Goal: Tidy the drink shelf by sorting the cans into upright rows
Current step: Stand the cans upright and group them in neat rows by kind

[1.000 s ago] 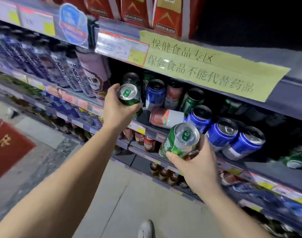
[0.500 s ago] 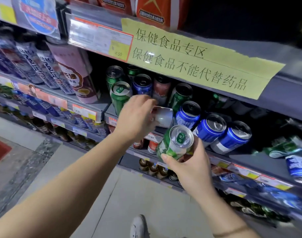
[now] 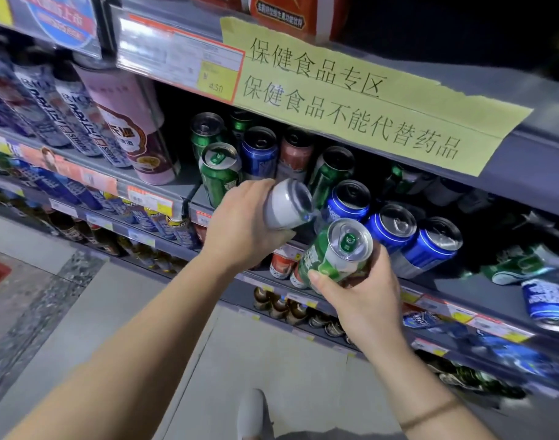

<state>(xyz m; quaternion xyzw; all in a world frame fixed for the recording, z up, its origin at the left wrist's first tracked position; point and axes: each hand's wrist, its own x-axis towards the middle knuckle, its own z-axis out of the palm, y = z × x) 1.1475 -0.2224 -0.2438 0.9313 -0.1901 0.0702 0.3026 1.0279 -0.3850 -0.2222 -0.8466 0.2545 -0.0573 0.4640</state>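
My left hand (image 3: 246, 230) grips a pale silver-pink can (image 3: 286, 206), lifted and tilted in front of the drink shelf (image 3: 456, 281). My right hand (image 3: 360, 290) holds a green can (image 3: 335, 252) just below and to the right of it, top facing me. A green can (image 3: 219, 173) stands upright at the shelf's front left, with green, blue and pink cans upright behind it. Three blue cans (image 3: 395, 230) stand in a leaning row to the right. A green can (image 3: 522, 265) and a blue can (image 3: 549, 303) lie on their sides at the far right.
A yellow handwritten paper sign (image 3: 360, 100) hangs from the shelf edge above. Tall bottles (image 3: 81, 122) and a pink can fill the neighbouring shelf to the left. Lower shelves hold more cans and bottles. Grey floor and my shoe (image 3: 252, 414) are below.
My left hand set the green can upright at the shelf's front left, then took the pale can that lay on its side and lifted it. My right hand kept its green can.
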